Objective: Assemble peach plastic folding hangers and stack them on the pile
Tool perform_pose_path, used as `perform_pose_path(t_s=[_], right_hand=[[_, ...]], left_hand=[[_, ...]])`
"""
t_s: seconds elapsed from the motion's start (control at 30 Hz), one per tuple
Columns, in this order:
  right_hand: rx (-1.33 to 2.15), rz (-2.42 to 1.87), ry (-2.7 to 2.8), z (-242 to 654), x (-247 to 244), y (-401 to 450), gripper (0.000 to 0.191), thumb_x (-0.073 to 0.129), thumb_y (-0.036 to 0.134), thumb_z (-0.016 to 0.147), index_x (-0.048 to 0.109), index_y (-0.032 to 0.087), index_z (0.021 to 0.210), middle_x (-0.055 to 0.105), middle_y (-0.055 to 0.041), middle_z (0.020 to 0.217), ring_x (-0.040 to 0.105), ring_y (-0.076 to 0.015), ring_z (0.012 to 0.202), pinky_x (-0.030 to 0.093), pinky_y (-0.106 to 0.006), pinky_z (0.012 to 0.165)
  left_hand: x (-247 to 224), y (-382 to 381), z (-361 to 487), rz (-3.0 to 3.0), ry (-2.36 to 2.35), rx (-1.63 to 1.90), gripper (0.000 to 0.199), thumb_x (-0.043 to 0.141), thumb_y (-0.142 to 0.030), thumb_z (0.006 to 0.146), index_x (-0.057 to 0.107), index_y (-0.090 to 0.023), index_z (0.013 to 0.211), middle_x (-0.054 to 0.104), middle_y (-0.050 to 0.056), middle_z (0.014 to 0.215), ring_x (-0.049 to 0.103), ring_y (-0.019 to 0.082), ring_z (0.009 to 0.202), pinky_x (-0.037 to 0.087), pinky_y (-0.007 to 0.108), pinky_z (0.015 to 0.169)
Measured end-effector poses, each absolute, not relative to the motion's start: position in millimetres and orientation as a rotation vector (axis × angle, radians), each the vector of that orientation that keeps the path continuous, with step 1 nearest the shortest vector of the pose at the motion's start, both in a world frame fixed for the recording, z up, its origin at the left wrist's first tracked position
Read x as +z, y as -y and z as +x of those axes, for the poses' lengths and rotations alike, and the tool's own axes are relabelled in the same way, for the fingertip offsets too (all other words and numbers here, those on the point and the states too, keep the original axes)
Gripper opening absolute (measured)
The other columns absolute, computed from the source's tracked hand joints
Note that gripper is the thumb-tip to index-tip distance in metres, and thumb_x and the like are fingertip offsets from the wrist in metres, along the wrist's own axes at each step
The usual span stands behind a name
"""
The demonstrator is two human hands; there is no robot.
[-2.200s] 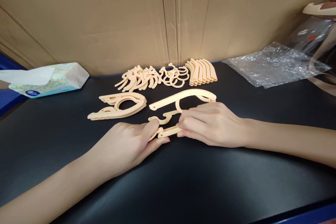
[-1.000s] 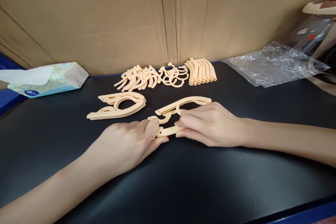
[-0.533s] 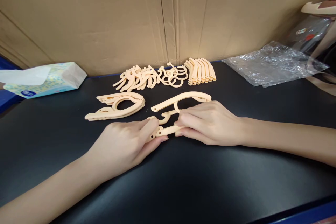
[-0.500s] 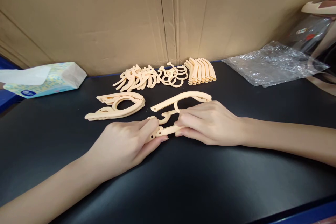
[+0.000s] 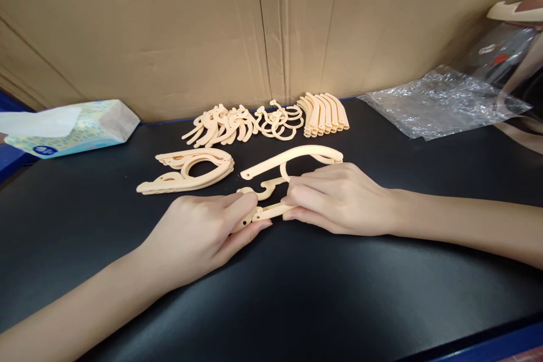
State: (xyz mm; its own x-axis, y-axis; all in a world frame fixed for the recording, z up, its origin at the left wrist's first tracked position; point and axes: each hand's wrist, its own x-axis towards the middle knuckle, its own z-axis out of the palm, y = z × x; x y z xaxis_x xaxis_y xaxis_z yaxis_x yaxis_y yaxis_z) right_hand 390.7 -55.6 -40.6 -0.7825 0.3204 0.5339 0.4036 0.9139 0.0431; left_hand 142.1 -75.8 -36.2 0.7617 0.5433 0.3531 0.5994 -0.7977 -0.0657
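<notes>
Between my hands is a cream plastic folding hanger (image 5: 292, 155), its long curved arm arching behind my right hand and its hook partly covered. My right hand (image 5: 335, 198) is closed round the hanger, pinching its near arm (image 5: 271, 212). My left hand (image 5: 207, 226) is closed on a hanger end piece (image 5: 242, 223), which meets the tip of that near arm; most of the piece is hidden by the fingers. Whether the two parts are joined, I cannot tell. Left of them lie stacked folded hangers (image 5: 199, 183).
Along the back sit loose curved hanger pieces (image 5: 220, 127), a heap of hooks (image 5: 282, 124) and a row of hanger arms (image 5: 324, 116). A tissue pack (image 5: 93, 127) is at left, a clear plastic bag (image 5: 436, 104) at right. Cardboard (image 5: 169, 28) stands behind the black table (image 5: 297, 300).
The hanger's far arm has swung slightly, its free tip a little further left. The near arm and end piece have shifted slightly; both hands keep their grip.
</notes>
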Motion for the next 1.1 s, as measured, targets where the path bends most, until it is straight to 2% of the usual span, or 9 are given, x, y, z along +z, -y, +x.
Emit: perform_pose_path(t_s=[0.6, 1.1], right_hand=[[-0.096, -0.541, 2.565, 393.3, -41.9, 56.0, 0.021, 0.045, 0.026, 0.101, 0.052, 0.017, 0.083, 0.057, 0.0033, 0.070, 0.045, -0.0089, 0.057, 0.027, -0.024, 0.052], [-0.037, -0.535, 2.597, 393.1, -40.6, 55.5, 0.017, 0.046, 0.024, 0.100, 0.050, 0.018, 0.084, 0.058, 0.0024, 0.073, 0.047, -0.0092, 0.058, 0.025, -0.024, 0.051]], left_hand=[[-32.8, 78.4, 144.6, -2.629, 0.794, -0.461, 0.032, 0.040, -0.033, 0.102, 0.048, -0.021, 0.073, 0.046, -0.006, 0.058, 0.045, 0.010, 0.046, 0.023, 0.027, 0.045], [-26.8, 83.1, 146.2, -2.622, 0.816, -0.331, 0.031, 0.041, -0.031, 0.102, 0.048, -0.020, 0.074, 0.049, -0.006, 0.061, 0.050, 0.011, 0.050, 0.028, 0.026, 0.048]])
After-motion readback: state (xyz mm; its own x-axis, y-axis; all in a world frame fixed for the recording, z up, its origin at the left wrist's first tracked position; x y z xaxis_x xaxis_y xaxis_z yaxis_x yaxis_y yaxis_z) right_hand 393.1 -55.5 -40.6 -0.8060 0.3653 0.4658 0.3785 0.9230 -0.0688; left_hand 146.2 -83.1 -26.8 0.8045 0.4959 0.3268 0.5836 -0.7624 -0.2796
